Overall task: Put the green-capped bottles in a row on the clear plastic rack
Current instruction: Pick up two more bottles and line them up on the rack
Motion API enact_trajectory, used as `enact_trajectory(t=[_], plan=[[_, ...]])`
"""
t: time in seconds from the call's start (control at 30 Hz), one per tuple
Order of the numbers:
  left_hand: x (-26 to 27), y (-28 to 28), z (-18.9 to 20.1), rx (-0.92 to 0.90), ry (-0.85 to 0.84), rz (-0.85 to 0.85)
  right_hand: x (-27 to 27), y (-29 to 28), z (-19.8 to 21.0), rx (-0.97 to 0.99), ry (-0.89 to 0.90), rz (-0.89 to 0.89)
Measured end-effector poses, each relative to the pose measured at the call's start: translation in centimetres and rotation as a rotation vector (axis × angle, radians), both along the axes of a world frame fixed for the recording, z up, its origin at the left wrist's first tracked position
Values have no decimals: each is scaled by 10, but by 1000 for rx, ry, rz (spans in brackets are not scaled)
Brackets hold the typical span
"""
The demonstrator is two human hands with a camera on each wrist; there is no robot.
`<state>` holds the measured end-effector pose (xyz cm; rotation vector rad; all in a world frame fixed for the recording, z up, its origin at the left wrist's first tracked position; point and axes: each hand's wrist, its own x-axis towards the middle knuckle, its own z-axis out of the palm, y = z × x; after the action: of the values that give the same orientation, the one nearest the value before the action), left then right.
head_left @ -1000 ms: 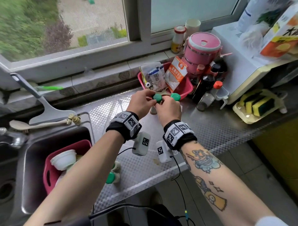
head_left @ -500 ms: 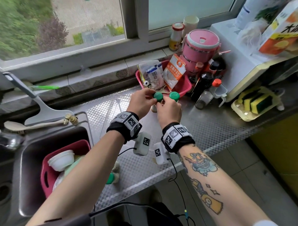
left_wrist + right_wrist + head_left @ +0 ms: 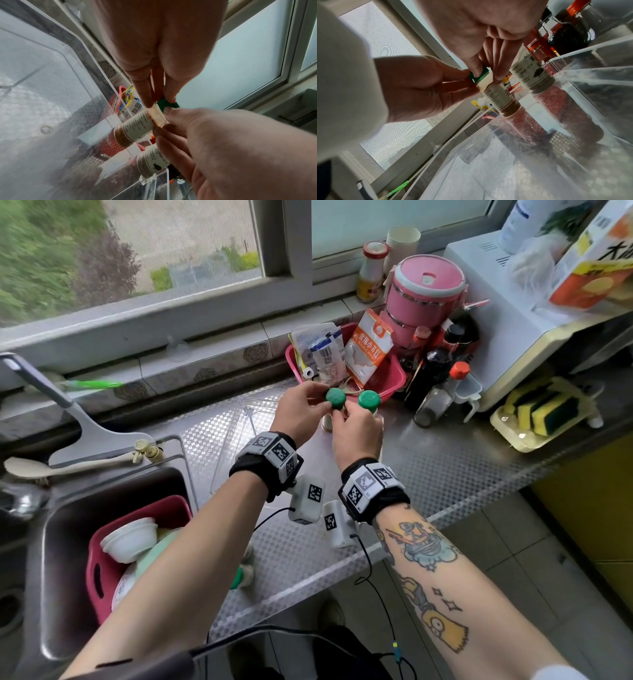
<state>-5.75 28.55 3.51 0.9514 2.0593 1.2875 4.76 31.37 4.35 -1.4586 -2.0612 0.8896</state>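
Standing on the far end of the clear plastic rack (image 3: 236, 440), two green-capped bottles are seen side by side, close to the red basket (image 3: 387, 378). The left bottle (image 3: 137, 127) is pinched at cap and neck by the left hand (image 3: 301, 412), fingers curled round its green cap (image 3: 335, 398). The same bottle is also gripped by the right hand (image 3: 356, 433), fingertips (image 3: 476, 70) closed on the cap and neck. The second bottle (image 3: 532, 71) is upright just right of it, its cap (image 3: 369, 400) uncovered; contact with the right hand cannot be told. Brown powder is visible under the white labels of both bottles. The rack is laid on the patterned steel counter (image 3: 445, 460), between the sink (image 3: 68, 542) and the cluster of sauce bottles (image 3: 431, 378). More green-capped bottles (image 3: 241, 575) are partly hidden under the left forearm at the counter's near edge. A pink lunch container (image 3: 424, 292) and a tray of sponges (image 3: 541, 412) are set further right.
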Motion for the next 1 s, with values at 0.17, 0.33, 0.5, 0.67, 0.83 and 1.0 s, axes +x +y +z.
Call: enact_trajectory(t=[0.17, 0.33, 0.5, 0.67, 0.83, 1.0], plan=[[0, 1, -2, 9, -13, 8, 1, 0, 2, -2, -2, 3], [0, 0, -3, 14, -27, 10, 2, -1, 3, -7, -8, 3], [-1, 0, -4, 6, -25, -1, 3, -2, 3, -30, -4, 3], [0, -2, -1, 2, -27, -12, 2, -2, 0, -42, -27, 11], [0, -3, 0, 4, -75, -4, 3, -1, 0, -19, -33, 8], [2, -5, 3, 1, -77, -8, 6, -1, 0, -18, -37, 26]])
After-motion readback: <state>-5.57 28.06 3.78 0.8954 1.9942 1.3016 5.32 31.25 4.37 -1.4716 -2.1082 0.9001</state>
